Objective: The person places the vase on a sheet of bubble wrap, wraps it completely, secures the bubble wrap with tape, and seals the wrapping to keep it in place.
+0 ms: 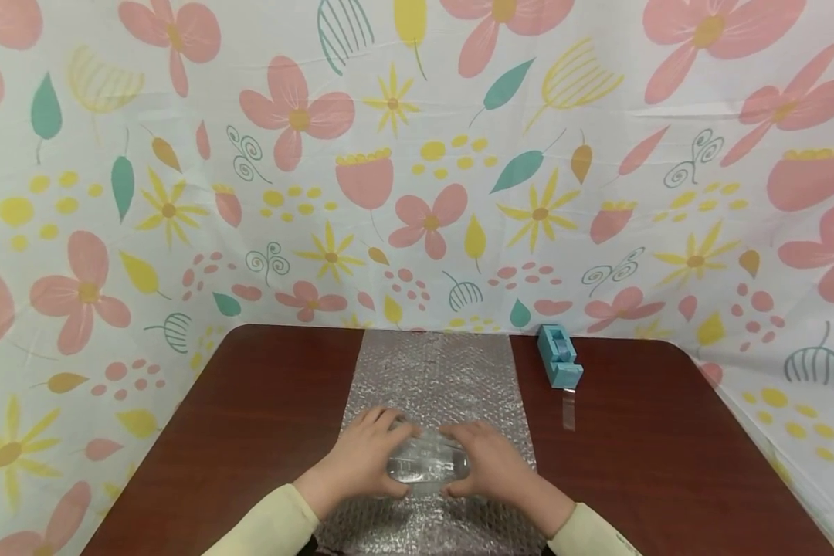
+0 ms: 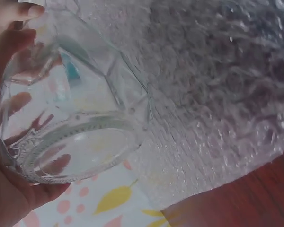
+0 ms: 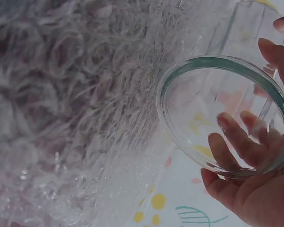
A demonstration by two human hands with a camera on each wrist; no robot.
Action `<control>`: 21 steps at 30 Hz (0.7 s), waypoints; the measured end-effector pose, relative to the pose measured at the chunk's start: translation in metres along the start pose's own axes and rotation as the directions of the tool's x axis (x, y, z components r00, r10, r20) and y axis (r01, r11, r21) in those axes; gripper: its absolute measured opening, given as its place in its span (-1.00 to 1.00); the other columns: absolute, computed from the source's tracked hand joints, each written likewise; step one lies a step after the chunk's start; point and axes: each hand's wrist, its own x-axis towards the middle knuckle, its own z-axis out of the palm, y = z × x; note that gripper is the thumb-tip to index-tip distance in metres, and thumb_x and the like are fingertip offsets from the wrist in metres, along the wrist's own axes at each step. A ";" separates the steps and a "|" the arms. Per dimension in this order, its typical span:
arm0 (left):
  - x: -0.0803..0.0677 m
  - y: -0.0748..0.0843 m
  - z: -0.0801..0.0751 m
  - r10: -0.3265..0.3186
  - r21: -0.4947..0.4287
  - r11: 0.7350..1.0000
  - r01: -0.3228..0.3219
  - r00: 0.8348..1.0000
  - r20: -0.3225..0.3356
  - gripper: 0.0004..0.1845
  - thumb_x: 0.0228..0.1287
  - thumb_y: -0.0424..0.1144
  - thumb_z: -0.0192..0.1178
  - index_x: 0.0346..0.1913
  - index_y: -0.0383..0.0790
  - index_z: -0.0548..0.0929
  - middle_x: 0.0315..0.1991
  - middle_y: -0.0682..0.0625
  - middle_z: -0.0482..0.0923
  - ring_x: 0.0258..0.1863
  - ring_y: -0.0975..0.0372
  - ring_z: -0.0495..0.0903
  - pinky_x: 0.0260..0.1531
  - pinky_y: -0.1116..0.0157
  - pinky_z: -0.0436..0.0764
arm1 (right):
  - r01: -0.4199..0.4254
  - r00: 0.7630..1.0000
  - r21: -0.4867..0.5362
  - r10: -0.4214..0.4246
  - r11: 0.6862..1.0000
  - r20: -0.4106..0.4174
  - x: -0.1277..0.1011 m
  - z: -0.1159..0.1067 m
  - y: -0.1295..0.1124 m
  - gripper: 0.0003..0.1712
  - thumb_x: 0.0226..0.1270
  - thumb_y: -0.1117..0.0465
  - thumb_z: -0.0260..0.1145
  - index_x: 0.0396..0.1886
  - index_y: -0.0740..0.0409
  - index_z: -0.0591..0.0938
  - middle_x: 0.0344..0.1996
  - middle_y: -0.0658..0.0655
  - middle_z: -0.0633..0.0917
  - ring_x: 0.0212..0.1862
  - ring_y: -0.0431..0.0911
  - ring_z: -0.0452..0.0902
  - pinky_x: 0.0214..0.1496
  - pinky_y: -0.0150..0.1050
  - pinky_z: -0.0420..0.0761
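Clear faceted glass jar [image 1: 427,461] lies on its side on the bubble wrap sheet [image 1: 434,371], left hand [image 1: 364,455] curled round its base, right hand [image 1: 493,463] round its rim. Slick glass might roll free if either grip slackens. Farther right sits a blue tape dispenser [image 1: 559,357].
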 end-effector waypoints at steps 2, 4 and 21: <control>0.002 -0.002 0.000 -0.007 -0.023 1.000 0.008 1.000 0.013 -0.22 -0.08 0.20 0.55 0.28 0.13 0.58 0.24 -0.06 0.57 0.24 0.04 0.55 0.26 -0.07 0.58 | -0.009 1.000 0.012 0.009 1.000 0.007 0.001 -0.001 -0.001 -0.04 -0.18 -0.12 0.69 0.28 0.12 0.60 0.15 0.18 0.73 0.16 0.14 0.62 0.17 0.17 0.65; 0.002 -0.004 0.000 -0.011 -0.034 0.999 0.012 1.000 0.029 -0.22 -0.08 0.21 0.55 0.28 0.14 0.57 0.26 -0.06 0.57 0.26 0.03 0.54 0.28 -0.09 0.57 | -0.015 1.000 0.016 0.014 1.000 0.017 0.001 -0.002 -0.001 -0.04 -0.16 -0.13 0.68 0.29 0.12 0.60 0.16 0.19 0.72 0.17 0.15 0.62 0.18 0.18 0.65; 0.011 -0.009 -0.005 -0.023 -0.119 0.992 0.036 0.994 0.110 -0.20 -0.04 0.16 0.57 0.31 0.09 0.56 0.24 -0.05 0.57 0.22 0.03 0.55 0.24 -0.14 0.56 | 0.070 0.997 -0.130 -0.075 0.989 -0.036 -0.006 -0.005 0.005 -0.05 0.00 -0.27 0.59 0.32 0.17 0.60 0.15 0.16 0.72 0.17 0.12 0.65 0.17 0.13 0.67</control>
